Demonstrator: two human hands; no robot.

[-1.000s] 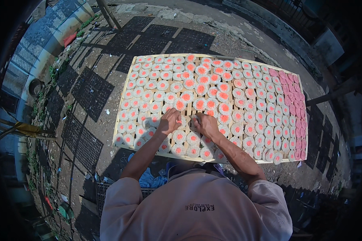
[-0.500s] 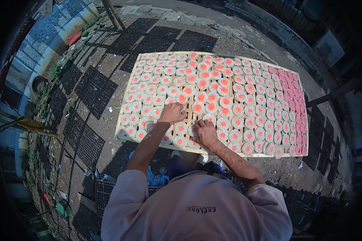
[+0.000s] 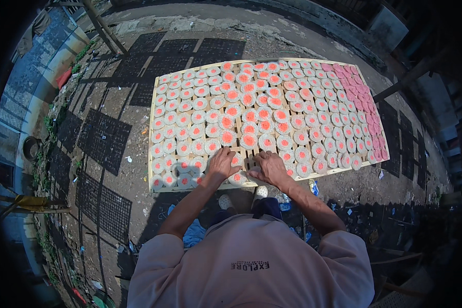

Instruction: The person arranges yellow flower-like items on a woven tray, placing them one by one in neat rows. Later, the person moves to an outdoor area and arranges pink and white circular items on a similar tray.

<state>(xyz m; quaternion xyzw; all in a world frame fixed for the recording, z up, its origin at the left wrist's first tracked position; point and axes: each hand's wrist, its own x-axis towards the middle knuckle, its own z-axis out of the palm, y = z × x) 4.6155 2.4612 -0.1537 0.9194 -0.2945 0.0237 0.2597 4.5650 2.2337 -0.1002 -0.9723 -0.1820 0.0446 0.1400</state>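
Rows of round, pale rice-cracker discs with orange-pink centres [image 3: 199,104] lie on a slatted wooden tray [image 3: 152,120] in front of me. My left hand [image 3: 223,164] is at the tray's near side, its bent fingers and thumb closed about the edge of a disc [image 3: 236,159]. Close to its right, my right hand [image 3: 269,168] reaches in with curled fingers. Its thumb and fingers press around a disc [image 3: 255,178] at the near edge, mostly covered by the hand. Bare slats show between the two hands.
Bright pink pieces [image 3: 362,104] cover the tray's right end. A wooden post [image 3: 403,82] stands beyond that end. Beneath are littered ground and mesh-like shadows [image 3: 106,134]. A tyre [image 3: 32,148] lies by the wall at left; blue plastic [image 3: 194,233] is near my feet.
The view has shifted, and the tray appears turned slightly. My left hand has come closer to the near edge, its thumb now apart from the fingers. My right hand remains near that edge.
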